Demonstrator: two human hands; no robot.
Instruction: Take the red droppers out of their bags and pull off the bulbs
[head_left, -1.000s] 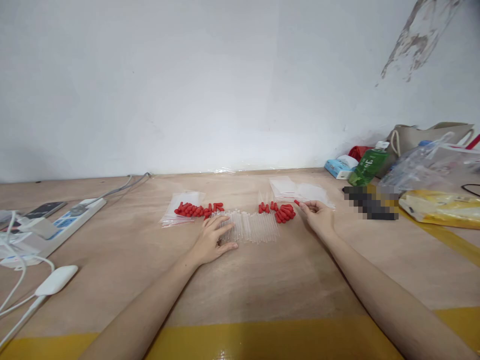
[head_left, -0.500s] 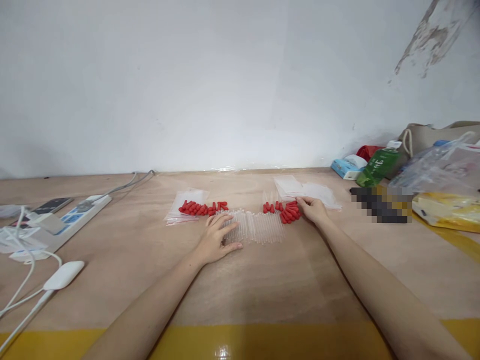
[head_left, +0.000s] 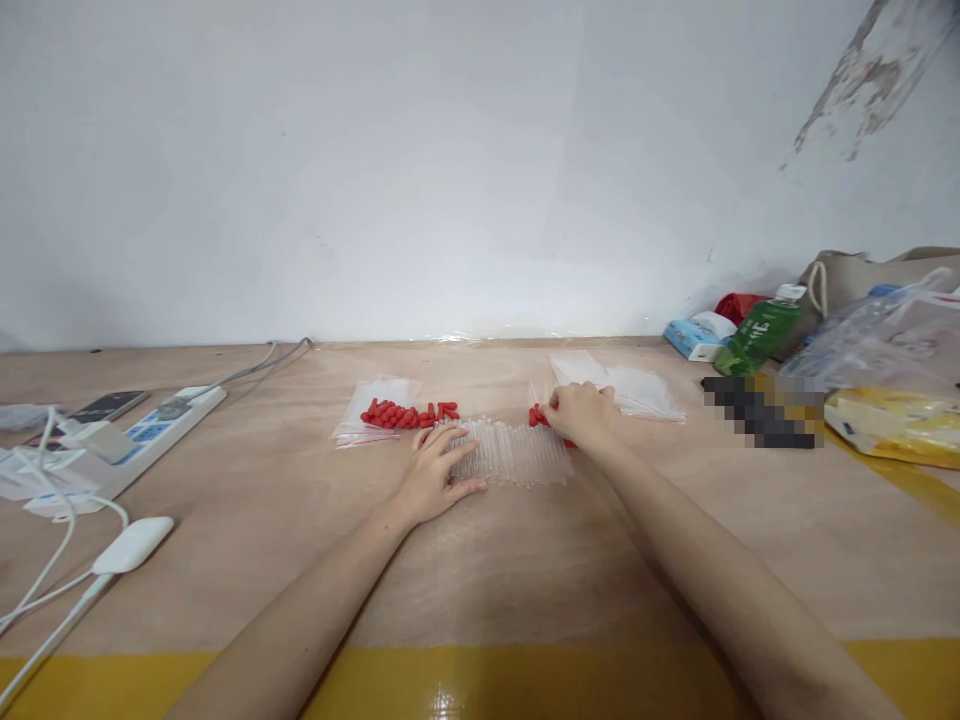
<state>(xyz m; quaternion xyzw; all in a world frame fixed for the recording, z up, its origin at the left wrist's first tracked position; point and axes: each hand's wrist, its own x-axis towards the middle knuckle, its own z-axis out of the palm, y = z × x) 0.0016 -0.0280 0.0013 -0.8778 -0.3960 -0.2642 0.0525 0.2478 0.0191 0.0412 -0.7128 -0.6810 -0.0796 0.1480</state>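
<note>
A row of several clear plastic tubes (head_left: pixel 517 455) lies on the wooden table (head_left: pixel 480 570). My left hand (head_left: pixel 435 475) rests flat on the row's left end, fingers spread. My right hand (head_left: pixel 581 415) lies over a pile of red caps (head_left: pixel 536 415) behind the row's right end, its fingers curled down on them; what they pinch is hidden. A second heap of red caps (head_left: pixel 409 414) sits partly on small clear bags (head_left: pixel 371 405) to the left.
A stack of clear zip bags (head_left: pixel 637 390) lies behind my right hand. A power strip (head_left: pixel 142 435), phone, cables and a white adapter (head_left: pixel 133 545) are on the left. A green bottle (head_left: pixel 754 335), tissue pack, plastic bags and a tote crowd the right.
My right hand has moved left from the pile's right side to lie over the red caps, turning palm down. My left hand has stayed on the tubes.
</note>
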